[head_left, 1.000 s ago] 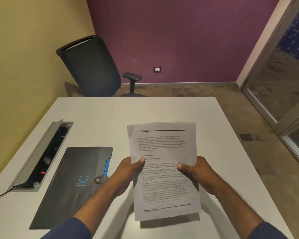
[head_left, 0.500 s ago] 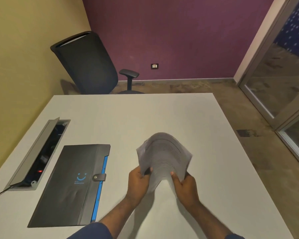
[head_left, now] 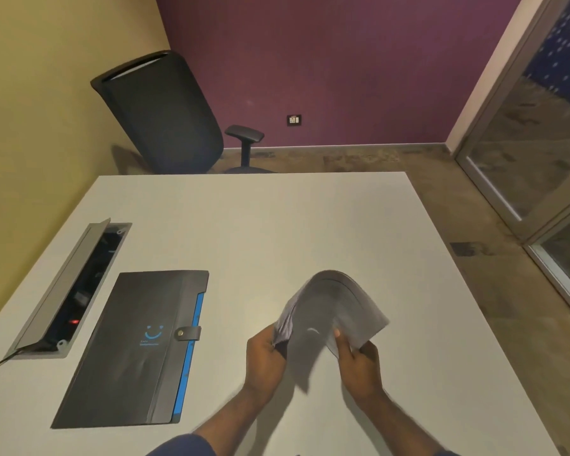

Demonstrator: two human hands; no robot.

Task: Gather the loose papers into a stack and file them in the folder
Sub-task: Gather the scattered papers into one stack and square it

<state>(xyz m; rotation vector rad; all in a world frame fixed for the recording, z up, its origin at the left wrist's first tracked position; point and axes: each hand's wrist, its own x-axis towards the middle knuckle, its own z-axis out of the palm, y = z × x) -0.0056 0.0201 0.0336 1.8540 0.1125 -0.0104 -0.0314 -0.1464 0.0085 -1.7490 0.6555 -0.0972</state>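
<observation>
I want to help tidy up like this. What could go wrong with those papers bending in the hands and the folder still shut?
1. The bowed stack of white papers is pinched only at its near corners by the left hand and right hand; it might crease, or sheets could slide out.
2. The flat dark grey folder with blue edge looks snapped shut by its strap, so one hand's grip must let go to open it, and the papers may flop.
</observation>
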